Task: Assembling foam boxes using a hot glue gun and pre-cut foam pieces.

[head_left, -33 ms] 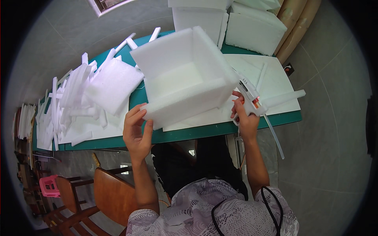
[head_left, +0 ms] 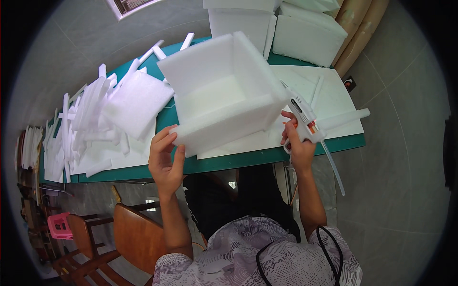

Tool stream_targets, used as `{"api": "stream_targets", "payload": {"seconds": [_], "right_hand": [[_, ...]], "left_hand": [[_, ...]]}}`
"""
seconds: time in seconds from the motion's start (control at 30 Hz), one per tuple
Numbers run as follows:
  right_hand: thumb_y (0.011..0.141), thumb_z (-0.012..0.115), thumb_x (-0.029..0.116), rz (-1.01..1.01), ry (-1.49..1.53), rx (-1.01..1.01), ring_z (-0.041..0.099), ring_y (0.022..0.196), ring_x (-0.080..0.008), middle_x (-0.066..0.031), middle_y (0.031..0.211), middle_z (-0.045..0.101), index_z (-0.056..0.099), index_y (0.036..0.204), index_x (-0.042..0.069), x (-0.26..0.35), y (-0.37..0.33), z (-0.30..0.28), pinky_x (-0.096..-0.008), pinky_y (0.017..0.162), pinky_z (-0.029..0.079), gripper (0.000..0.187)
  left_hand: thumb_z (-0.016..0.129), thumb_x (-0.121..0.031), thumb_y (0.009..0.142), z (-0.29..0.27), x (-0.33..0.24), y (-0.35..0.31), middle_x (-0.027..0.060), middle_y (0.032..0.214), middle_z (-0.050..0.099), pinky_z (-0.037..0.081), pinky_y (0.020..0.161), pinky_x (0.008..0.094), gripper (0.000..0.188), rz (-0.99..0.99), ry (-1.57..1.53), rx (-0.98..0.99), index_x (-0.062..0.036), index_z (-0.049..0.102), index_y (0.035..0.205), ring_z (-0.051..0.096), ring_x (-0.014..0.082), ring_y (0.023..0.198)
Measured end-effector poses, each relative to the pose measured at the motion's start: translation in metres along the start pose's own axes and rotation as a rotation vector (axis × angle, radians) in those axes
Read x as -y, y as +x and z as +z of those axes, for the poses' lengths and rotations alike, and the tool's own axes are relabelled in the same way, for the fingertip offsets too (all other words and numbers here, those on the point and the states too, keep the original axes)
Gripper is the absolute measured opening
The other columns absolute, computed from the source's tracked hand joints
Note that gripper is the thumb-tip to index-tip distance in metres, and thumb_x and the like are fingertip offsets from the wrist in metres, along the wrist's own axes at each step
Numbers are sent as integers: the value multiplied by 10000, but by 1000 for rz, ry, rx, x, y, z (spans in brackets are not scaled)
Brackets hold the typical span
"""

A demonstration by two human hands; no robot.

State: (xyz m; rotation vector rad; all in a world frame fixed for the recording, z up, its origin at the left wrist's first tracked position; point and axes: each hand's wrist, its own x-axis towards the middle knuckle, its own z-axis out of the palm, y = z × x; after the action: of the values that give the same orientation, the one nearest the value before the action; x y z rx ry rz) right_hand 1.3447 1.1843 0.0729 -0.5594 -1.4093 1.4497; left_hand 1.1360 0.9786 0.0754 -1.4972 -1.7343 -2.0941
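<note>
A white foam box point(head_left: 229, 121) stands tilted toward me on the table, its top open and its left side seemingly without a wall. My left hand point(head_left: 167, 157) grips the near left corner, fingers over the edge and thumb on the front face. In my right hand point(head_left: 298, 143) is a white glue gun point(head_left: 304, 114) with an orange trigger, a clear glue stick point(head_left: 334, 167) trailing from its back end. The gun's nozzle lies close to the right wall of the box; whether it touches cannot be made out.
Foam strips point(head_left: 90, 109) and a square foam sheet point(head_left: 138, 102) lie heaped at the left of the green table point(head_left: 214, 163). Finished-looking foam boxes point(head_left: 307, 38) stand at the back. A white board point(head_left: 329, 90) lies beneath the work. Wooden chairs point(head_left: 138, 231) stand lower left.
My right hand and the glue gun have shifted very slightly down and to the right. My left hand and the foam box stay in place.
</note>
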Motion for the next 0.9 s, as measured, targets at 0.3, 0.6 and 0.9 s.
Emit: {"api": "stream_targets", "payload": {"seconds": [0.3, 0.6, 0.9], "right_hand": [[873, 616, 29, -122, -167, 62, 568, 638, -55, -115, 899, 686, 635, 945, -51, 30, -42, -21, -207, 523, 460, 109], [809, 683, 16, -326, -466, 101, 673, 735, -201, -137, 880, 693, 650, 935, -41, 36, -51, -23, -297, 640, 527, 142], [784, 712, 37, -458, -694, 100, 601, 608, -299, -135, 714, 598, 605, 866, -42, 37, -46, -3, -351, 553, 471, 156]], "left_hand": [[575, 114, 855, 0, 1, 1, 188, 1274, 509, 496, 905, 341, 351, -13, -15, -20, -8, 554, 1183, 540, 247, 1155], [581, 101, 860, 1, 1, 0, 188, 1274, 510, 501, 888, 337, 342, -9, -24, -33, -12, 554, 1181, 547, 236, 1137], [579, 99, 864, -2, 2, -1, 191, 1299, 493, 487, 918, 359, 357, -15, -34, -28, -15, 538, 1200, 541, 252, 1153]]}}
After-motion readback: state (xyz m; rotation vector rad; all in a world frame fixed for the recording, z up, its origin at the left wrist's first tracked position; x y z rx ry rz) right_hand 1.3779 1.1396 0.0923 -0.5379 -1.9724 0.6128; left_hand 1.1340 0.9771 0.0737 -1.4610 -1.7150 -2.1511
